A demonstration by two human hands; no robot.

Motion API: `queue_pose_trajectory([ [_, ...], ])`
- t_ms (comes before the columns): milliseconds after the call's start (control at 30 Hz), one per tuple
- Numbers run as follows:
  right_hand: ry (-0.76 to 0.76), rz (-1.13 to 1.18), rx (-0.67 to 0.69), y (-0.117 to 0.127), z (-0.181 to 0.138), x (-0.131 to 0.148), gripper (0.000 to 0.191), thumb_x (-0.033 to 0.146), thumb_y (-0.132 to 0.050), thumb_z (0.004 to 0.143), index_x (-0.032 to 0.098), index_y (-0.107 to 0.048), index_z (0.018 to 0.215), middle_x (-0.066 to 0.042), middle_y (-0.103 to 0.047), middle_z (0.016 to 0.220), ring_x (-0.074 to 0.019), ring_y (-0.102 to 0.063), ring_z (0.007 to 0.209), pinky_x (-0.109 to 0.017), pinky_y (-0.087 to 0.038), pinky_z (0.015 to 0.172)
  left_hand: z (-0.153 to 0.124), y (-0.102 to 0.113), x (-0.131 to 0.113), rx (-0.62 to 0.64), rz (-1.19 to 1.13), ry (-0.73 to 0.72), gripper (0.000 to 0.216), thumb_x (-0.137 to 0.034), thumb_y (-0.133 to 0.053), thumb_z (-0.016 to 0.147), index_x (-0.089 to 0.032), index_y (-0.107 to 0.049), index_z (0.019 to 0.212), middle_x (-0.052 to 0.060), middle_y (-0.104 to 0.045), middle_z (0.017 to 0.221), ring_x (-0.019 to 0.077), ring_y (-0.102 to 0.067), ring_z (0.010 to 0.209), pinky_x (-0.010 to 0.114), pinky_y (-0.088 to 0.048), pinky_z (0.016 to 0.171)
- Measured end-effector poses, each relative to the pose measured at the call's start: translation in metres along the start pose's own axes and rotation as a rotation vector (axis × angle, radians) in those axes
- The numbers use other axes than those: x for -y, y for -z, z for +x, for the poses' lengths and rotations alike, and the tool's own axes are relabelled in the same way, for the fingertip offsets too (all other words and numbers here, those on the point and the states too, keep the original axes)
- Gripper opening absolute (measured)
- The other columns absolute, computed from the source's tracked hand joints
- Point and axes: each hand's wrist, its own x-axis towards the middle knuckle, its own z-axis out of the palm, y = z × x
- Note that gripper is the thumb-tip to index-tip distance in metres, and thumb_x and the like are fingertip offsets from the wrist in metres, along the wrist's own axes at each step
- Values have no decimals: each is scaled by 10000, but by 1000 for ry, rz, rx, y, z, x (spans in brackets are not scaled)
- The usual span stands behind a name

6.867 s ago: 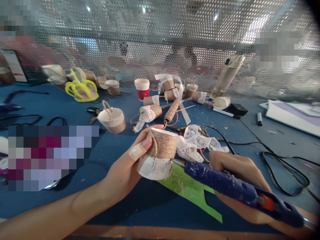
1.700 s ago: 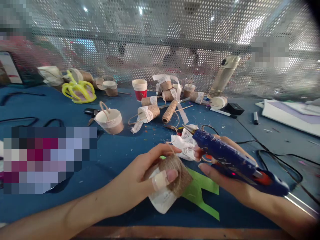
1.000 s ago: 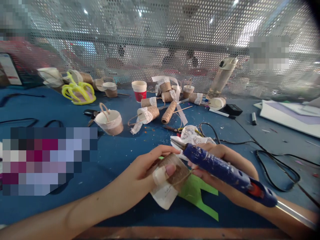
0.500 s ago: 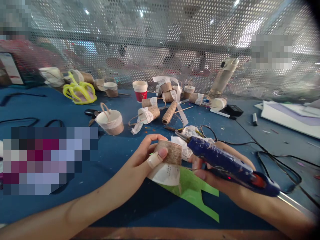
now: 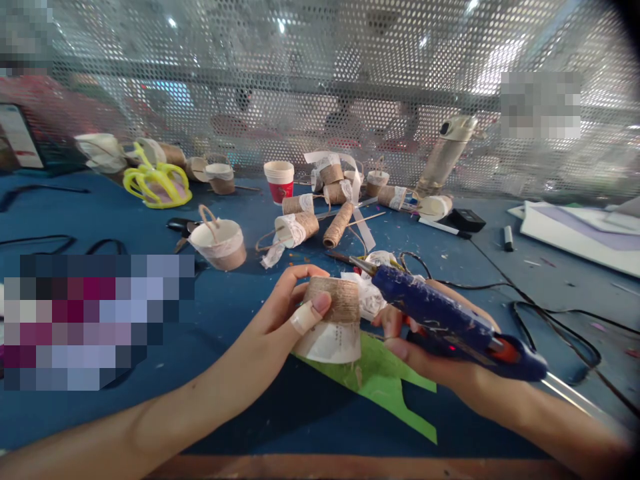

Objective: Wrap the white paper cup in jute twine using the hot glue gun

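Note:
My left hand (image 5: 290, 317) is closed round a white paper cup (image 5: 333, 341) turned upside down, its narrower upper part wrapped in brown twine (image 5: 336, 300). A bandage (image 5: 303, 318) covers part of that thumb. In my right hand (image 5: 425, 347) lies a blue hot glue gun (image 5: 440, 313) with a clear glue stick (image 5: 575, 400) out of its back end. The metal nozzle points left, just above and right of the cup. A thin strand seems to run from the cup to my right fingertips. Beneath the cup lies a green sheet (image 5: 385, 383) with cut edges.
White lace (image 5: 370, 297) lies behind the cup. Farther back are a twine roll (image 5: 339, 225), several twine-wrapped cups, a small handled basket (image 5: 220, 243), a red-and-white cup stack (image 5: 279, 181) and a yellow crown-shaped piece (image 5: 157, 187). Black cables (image 5: 555, 320) run across the right side.
The cup has turned a little more upright and shifted slightly left in my left hand. The glue gun has moved slightly left. Both hands keep their hold.

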Motion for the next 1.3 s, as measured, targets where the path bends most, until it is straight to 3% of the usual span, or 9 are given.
queue_pose_trajectory([
  [200,-13,-10,-27,-1,0,-4,262,122,-843,733,299,-681,838,58,-732,826,-185,-713,762,-278,-619,750,0,1,3,10,-42,15,213,-426,-635,976,-336,-584,1162,-53,-721,1018,126,-639,863,217,-479,722],
  [467,-52,-37,-42,-4,3,-1,156,170,-807,772,250,-686,829,36,-719,793,-139,-676,684,-226,-576,655,-2,5,5,59,-93,28,199,-404,-606,996,-344,-598,1185,-44,-715,1087,142,-647,962,224,-510,792],
  [700,-49,-49,-66,-5,5,-1,165,216,-826,761,262,-671,797,34,-727,762,-163,-681,639,-260,-602,627,-3,4,5,76,-120,45,214,-391,-612,993,-352,-601,1203,-40,-721,1084,150,-670,962,214,-516,778],
  [1000,-50,7,-73,-7,4,-2,172,130,-783,791,247,-658,805,48,-716,801,-117,-697,726,-208,-584,707,-2,6,10,90,-111,84,252,-413,-579,1001,-354,-565,1246,-3,-712,1183,209,-681,1039,307,-527,859],
  [1200,-70,-79,-51,-7,-1,-2,136,161,-776,824,246,-677,863,44,-708,862,-110,-669,732,-203,-556,685,0,-1,5,107,-169,136,343,-506,-646,935,-309,-541,1195,24,-706,1153,235,-688,1049,348,-539,859],
  [1300,-45,-110,-27,-7,-2,-3,130,189,-783,829,244,-673,870,38,-721,823,-121,-669,687,-221,-560,647,1,-5,3,92,-121,123,423,-467,-750,863,-300,-521,1177,37,-706,1169,266,-690,1076,383,-546,877],
])
